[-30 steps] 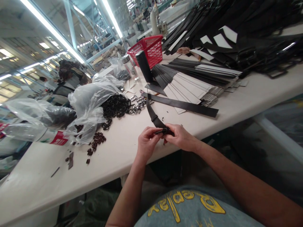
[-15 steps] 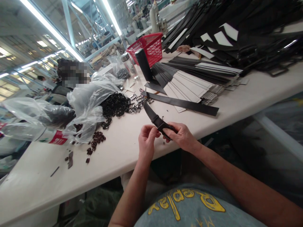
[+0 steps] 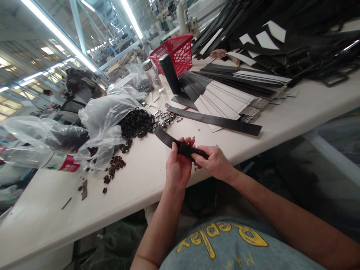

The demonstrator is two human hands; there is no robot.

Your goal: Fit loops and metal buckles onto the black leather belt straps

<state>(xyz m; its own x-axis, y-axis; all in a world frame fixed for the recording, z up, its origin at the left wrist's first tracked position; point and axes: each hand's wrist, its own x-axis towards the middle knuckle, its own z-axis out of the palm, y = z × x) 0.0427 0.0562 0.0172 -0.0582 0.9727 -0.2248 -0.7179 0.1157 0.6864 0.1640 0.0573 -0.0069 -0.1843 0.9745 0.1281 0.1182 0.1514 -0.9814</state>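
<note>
Black strap [image 3: 168,140], flat, held above table edge

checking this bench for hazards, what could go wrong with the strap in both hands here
The black strap is held by the left hand and right hand right at the table edge; a slipped grip could drop it to the floor. Its far end lies near the pile of black rings and metal buckles, so pulling it might sweep some off or scatter them.

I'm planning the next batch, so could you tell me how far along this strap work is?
Done: cannot tell. In hand: the left hand and right hand grip one black strap. Left: a fanned strap stack, loose metal buckles and black rings.
</note>
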